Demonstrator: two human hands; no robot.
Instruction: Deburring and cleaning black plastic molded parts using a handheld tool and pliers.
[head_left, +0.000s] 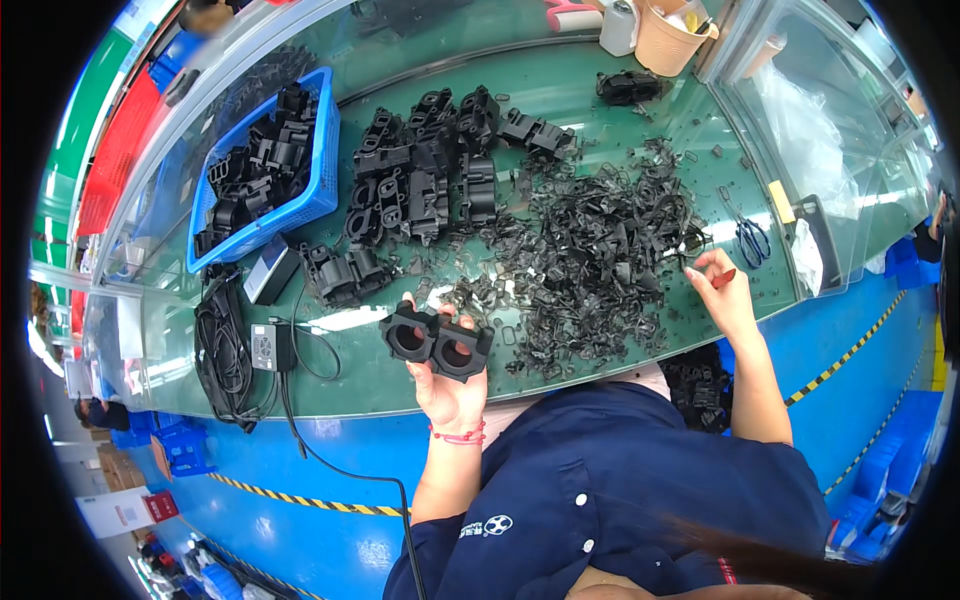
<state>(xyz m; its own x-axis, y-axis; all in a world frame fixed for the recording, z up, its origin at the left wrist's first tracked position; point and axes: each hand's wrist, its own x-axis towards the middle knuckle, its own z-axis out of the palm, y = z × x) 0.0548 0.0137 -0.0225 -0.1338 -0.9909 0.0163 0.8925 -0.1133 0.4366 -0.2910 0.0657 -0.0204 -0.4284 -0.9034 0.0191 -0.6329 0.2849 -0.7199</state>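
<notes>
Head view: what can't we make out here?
- Small red object in the right hand: head view, partly covered by fingers, too small to identify.
- Left hand, some fingers: head view, behind the matte black block with two round holes.
- Blue plastic basket's floor: head view, under black moulded parts.
</notes>
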